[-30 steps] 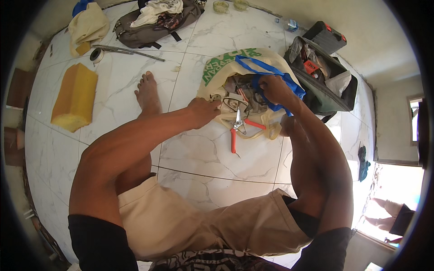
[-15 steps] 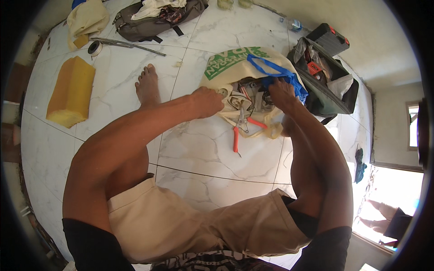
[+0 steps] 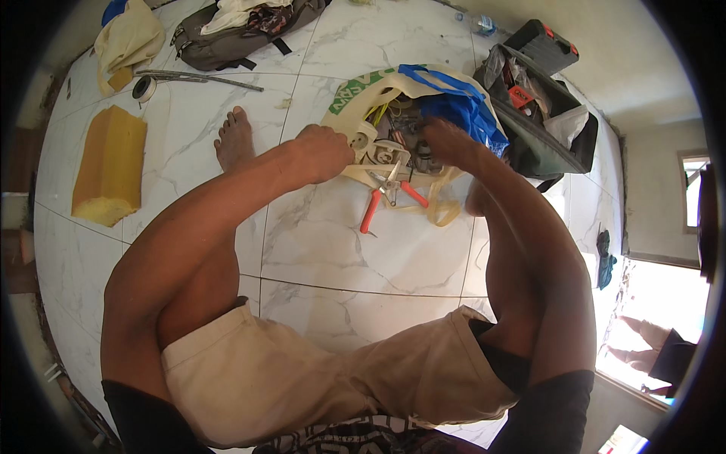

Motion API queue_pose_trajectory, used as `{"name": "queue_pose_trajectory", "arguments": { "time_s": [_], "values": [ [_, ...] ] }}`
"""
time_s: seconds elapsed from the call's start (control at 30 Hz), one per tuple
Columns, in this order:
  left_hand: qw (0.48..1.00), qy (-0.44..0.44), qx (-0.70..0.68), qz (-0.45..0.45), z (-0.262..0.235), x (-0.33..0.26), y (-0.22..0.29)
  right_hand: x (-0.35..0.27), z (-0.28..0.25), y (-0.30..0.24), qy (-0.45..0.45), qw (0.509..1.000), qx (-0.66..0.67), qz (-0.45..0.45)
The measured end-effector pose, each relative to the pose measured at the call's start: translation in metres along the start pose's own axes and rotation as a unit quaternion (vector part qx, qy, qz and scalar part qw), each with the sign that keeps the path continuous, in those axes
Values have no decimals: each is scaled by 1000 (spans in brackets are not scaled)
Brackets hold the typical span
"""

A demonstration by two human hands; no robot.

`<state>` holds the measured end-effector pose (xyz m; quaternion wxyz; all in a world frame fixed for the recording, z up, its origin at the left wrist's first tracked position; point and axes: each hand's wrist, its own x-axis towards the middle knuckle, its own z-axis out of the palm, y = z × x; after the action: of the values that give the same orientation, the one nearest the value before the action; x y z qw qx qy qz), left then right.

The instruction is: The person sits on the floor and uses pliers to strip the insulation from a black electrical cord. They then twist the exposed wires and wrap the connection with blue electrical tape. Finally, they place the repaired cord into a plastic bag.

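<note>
A cream fabric bag (image 3: 333, 121) with green print lies open on the floor in front of me. My left hand (image 3: 325, 153) is closed at its left rim, gripping the edge. Blue plastic (image 3: 484, 125) bulges along the right side of the opening. Inside lie several small parts, among them a white round socket (image 3: 363, 141) and yellow wire (image 3: 378, 110). My right hand (image 3: 448, 142) reaches into the mouth over these parts; its fingers are blurred and partly hidden. Pliers (image 3: 373, 206) with red handles rest spread at the bag's near edge.
Right of the bag stands a dark open tool bag (image 3: 537, 140), with a black case (image 3: 541, 47) behind it. A yellow foam block (image 3: 111, 163), a tape roll (image 3: 145, 89) and thin rods (image 3: 200, 78) lie left. A backpack (image 3: 234, 41) lies farther back. Someone's legs (image 3: 643, 348) show at the doorway.
My right hand has let go of the blue plastic and moved left and down over the contents. The blue plastic now lies folded back, and the bag's mouth is wider.
</note>
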<state>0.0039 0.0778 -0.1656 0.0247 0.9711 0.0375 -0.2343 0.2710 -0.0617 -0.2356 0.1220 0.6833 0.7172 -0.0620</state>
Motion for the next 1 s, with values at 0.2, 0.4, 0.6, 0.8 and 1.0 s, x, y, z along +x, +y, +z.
{"name": "queue_pose_trajectory", "arguments": {
  "time_s": [0.2,0.4,0.6,0.8,1.0],
  "values": [
    [1000,-18,-24,12,36,3,-9,21,-57,-47,-184,929,317,59],
    [999,-15,-7,30,29,6,3,8,12,-54,14,954,296,48],
    [997,-70,5,35,42,-5,8,10,-21,-67,-33,961,247,123],
    [996,-81,6,36,44,-5,7,16,-63,-33,-16,865,403,298],
    [997,-59,-21,36,49,6,8,9,-39,0,165,739,535,375]
  ]
}}
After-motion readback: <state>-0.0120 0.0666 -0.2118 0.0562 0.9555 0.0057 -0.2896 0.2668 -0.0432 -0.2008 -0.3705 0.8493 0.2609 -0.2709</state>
